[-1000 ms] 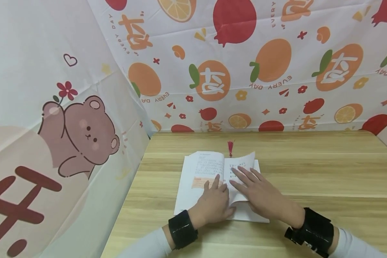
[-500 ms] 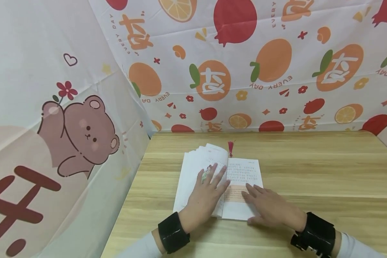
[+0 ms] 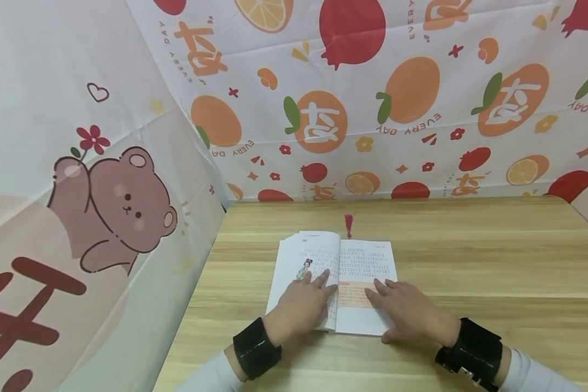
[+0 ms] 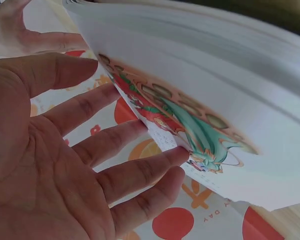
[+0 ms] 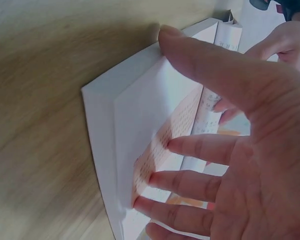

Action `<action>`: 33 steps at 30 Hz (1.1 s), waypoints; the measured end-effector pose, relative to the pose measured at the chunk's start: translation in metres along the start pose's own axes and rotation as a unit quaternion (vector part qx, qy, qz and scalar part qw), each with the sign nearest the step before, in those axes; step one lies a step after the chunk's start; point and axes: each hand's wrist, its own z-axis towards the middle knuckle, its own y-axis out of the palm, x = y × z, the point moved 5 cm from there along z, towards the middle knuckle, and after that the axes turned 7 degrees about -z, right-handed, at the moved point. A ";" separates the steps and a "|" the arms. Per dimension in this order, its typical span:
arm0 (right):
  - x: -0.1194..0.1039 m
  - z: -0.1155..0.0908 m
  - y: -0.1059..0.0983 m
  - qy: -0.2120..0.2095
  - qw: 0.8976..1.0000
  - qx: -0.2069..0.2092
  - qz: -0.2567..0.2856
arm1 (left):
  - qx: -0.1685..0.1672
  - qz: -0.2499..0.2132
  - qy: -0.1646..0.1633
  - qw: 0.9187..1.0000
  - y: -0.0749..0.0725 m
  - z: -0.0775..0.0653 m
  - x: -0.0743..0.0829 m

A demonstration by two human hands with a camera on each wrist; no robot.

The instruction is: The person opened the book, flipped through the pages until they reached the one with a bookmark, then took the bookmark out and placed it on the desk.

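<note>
An open book (image 3: pixel 362 321) lies on the wooden table, with printed text and an orange block on its right page. Its left page carries text and a small drawn figure. My left hand (image 3: pixel 301 305) rests on that left page, fingers spread and pointing toward the spine. Over the lower right page lies my right hand (image 3: pixel 414 313), its fingertips on the orange block and its thumb at the page's lower edge. In the left wrist view the straight fingers touch a page (image 4: pixel 230 110) with a coloured illustration. The right wrist view shows extended fingers against the page (image 5: pixel 150 105).
A pink tassel (image 3: pixel 349 225) lies on the table (image 3: pixel 495 272) beyond the book's top edge. Behind the table hangs a fruit-print cloth (image 3: pixel 362 109), and a cloth with a bear (image 3: pixel 127 207) covers the left side. Each wrist wears a black band (image 3: pixel 257 348).
A page has gone over from right to left, swept by the left hand, which has since moved down the left page. The right hand has moved lower on the right page.
</note>
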 end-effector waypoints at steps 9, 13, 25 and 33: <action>0.002 0.002 -0.003 -0.009 1.000 0.002 -0.005 | 0.016 0.014 0.012 1.000 -0.003 0.001 -0.004; 0.003 0.003 -0.005 -0.009 1.000 -0.003 -0.006 | 0.019 0.023 -0.012 0.999 0.000 0.002 -0.003; 0.006 0.004 -0.005 -0.032 0.999 0.010 -0.005 | 0.002 0.002 0.025 1.000 0.009 0.004 0.007; 0.007 0.004 -0.004 -0.025 1.000 -0.012 0.004 | 0.026 0.013 0.002 1.000 0.010 0.001 0.008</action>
